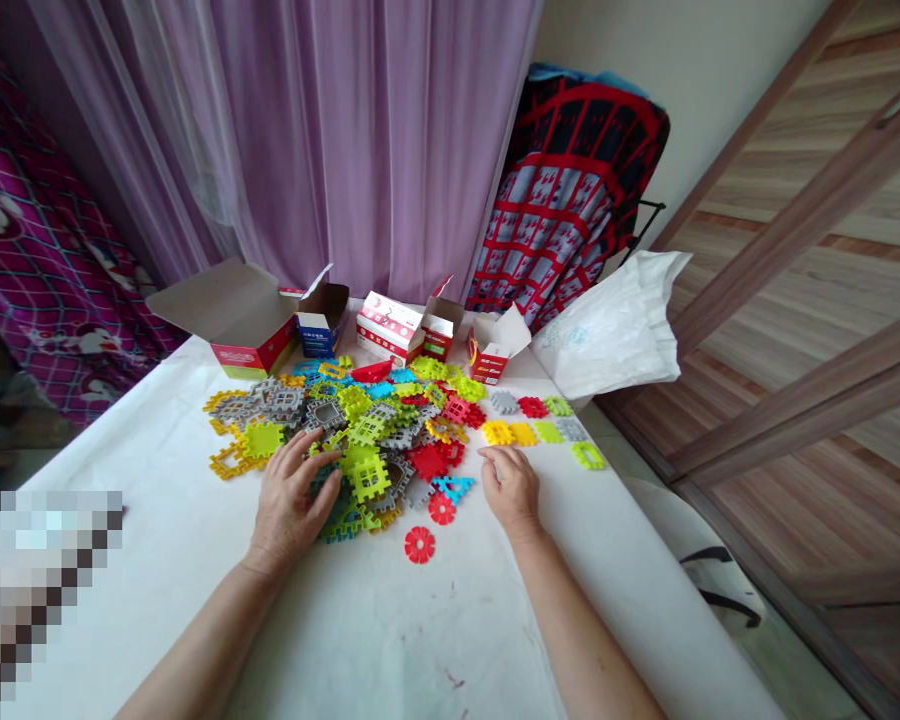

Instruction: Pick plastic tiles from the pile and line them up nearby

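My left hand (pixel 292 495) rests with spread fingers on a heap of colourful plastic interlocking tiles (pixel 352 435), over a lime-green tile (pixel 369 480). My right hand (pixel 511 487) lies on the white table cover (pixel 360 640) at the heap's right side, fingers curled down, with no held object showing. Its fingertips are close to a blue tile (pixel 454 488). Two red flower-shaped discs (pixel 420 545) lie apart below the heap. To the right runs a loose group of tiles (pixel 532 430) in yellow, grey, red and green.
Several opened red-and-white cardboard boxes (pixel 240 320) stand along the table's far edge. A white plastic bag (pixel 607 325) sits at the far right corner. Behind hang a purple curtain (pixel 360 130) and a red-and-black patterned cloth (pixel 566 200). A pixelated patch (pixel 22 600) covers the lower left.
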Available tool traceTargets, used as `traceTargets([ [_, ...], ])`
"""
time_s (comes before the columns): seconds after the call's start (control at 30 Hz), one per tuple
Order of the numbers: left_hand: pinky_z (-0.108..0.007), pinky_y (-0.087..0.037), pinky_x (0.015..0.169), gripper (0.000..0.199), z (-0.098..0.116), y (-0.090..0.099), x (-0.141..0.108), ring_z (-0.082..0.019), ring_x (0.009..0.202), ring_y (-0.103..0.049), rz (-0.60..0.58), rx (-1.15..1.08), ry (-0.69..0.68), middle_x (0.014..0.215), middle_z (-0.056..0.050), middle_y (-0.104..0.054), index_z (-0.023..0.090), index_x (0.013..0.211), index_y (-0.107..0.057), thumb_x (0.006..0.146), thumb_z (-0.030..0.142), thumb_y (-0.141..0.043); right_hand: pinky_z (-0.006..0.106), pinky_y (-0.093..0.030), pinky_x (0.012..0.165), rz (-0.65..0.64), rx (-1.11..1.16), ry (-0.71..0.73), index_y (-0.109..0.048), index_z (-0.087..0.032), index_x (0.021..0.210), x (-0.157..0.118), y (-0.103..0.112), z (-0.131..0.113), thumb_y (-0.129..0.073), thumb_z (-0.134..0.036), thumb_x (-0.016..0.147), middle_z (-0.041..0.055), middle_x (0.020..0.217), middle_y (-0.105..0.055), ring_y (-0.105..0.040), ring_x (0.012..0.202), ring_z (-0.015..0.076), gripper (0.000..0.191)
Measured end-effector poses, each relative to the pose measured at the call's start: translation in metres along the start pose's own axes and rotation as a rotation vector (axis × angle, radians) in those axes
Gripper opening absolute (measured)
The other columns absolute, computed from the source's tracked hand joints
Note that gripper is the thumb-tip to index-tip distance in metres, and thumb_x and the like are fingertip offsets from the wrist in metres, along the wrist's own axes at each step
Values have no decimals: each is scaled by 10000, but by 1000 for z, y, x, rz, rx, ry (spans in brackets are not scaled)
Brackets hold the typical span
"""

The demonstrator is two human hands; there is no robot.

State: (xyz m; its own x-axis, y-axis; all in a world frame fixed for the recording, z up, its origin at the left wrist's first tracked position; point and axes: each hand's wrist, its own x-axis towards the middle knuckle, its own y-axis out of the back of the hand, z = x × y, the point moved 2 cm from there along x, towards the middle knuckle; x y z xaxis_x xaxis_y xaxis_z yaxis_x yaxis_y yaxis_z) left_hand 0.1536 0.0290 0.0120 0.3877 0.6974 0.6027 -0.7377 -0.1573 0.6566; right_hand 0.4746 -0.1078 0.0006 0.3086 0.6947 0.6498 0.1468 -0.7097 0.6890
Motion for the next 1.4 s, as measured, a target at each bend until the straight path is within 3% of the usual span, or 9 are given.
traceTargets([
  [0.1,-580,-382,1172,331,5,-3,-3,-318,1407,-503,-70,57,-85,1437,-84,-625,296,1116,-736,934,492,-541,326,-520,923,-27,101,76,-761,-202,1031,0,-5,-37,-511,-194,936,89,1007,-766,-676,976,217,267],
  [0.3,-594,-356,1177,343,2,-7,-3,-331,1415,-492,-98,79,-88,1450,-87,-616,306,1128,-740,926,487,-531,366,-509,942,-161,262,135,-713,-213,1131,-1,-21,-110,-605,-269,917,74,1069,-765,-654,1005,229,246],
  [0.53,-588,-350,1180,348,-5,-12,-2,-338,1392,-511,-70,51,-131,1421,-91,-634,301,1105,-740,900,505,-547,366,-499,901,-288,273,6,-702,-259,1134,2,-36,-142,-766,-325,832,29,1031,-777,-642,982,240,316],
  [0.77,-593,-377,1155,359,-7,-12,0,-346,1366,-531,-68,38,-149,1409,-108,-640,292,1112,-737,908,516,-545,344,-528,874,-243,359,-98,-718,-245,968,1,-45,-138,-760,-250,812,33,958,-779,-677,941,221,162],
  [0.93,-562,-385,1164,346,-6,-11,0,-322,1376,-521,-105,49,-96,1405,-88,-647,296,1099,-748,906,505,-551,363,-544,935,-195,479,-155,-692,-235,972,-1,-48,-133,-713,-247,818,54,1002,-771,-690,993,220,156],
  [1.07,-577,-390,1163,349,-5,-11,-1,-320,1375,-521,-126,51,-55,1419,-81,-638,304,1129,-744,927,487,-526,299,-581,796,-166,763,-342,-676,-218,989,-1,-50,-112,-623,-318,867,44,928,-771,-719,856,183,167],
  [1.17,-588,-391,1162,346,-5,-11,-2,-325,1380,-516,-120,45,-47,1419,-82,-635,306,1134,-741,932,483,-521,264,-572,699,-127,819,-445,-697,-222,989,0,-42,-85,-569,-388,893,22,856,-760,-701,753,164,230],
  [1.27,-588,-386,1166,351,-5,-12,-2,-323,1389,-509,-109,46,-56,1424,-85,-632,298,1138,-737,936,480,-514,270,-568,698,-138,666,-404,-733,-239,981,5,-25,-59,-521,-379,917,5,859,-763,-686,733,160,262],
  [1.4,-593,-396,1152,371,-6,-12,-2,-325,1387,-511,-101,41,-64,1423,-96,-631,292,1135,-735,948,493,-486,324,-567,882,-233,396,-150,-768,-256,994,14,-8,-41,-502,-260,925,36,992,-777,-709,937,190,275],
])
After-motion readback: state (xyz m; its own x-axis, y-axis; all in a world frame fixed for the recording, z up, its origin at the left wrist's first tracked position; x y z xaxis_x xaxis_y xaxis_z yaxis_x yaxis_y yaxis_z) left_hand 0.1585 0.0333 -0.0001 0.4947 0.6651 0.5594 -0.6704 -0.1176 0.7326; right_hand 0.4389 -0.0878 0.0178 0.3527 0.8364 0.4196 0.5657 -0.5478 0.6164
